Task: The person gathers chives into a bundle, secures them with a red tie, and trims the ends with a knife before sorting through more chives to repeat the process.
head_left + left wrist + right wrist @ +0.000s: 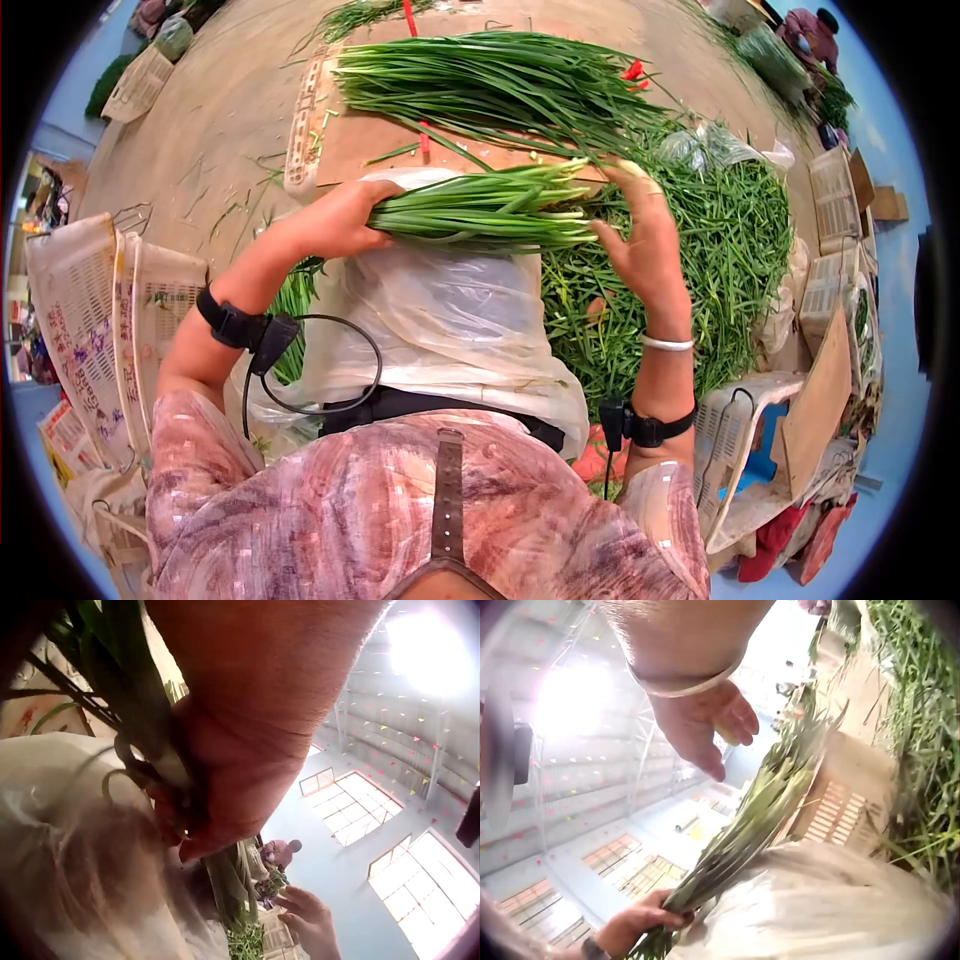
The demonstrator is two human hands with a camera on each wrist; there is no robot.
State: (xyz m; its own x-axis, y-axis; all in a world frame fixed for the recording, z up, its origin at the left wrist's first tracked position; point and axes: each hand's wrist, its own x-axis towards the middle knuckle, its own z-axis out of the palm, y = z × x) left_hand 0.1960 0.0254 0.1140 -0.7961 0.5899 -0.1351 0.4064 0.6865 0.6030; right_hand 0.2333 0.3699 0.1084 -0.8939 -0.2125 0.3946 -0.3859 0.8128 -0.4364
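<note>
Spanning the centre, the garlic-chive bunch (pixel 480 212) looks light, bendy and easily bruised, best held round its pale stems (pixel 568 215); the left hand (pixel 343 216) grips its leaves (pixel 405 215) at nine o'clock, the right hand (pixel 645 245) unburdened at three, fingers (pixel 637 187) apart.

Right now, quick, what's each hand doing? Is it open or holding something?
Left hand: closed, holding a green bunch.
Right hand: open, holding nothing, beside the bunch's other end.
</note>
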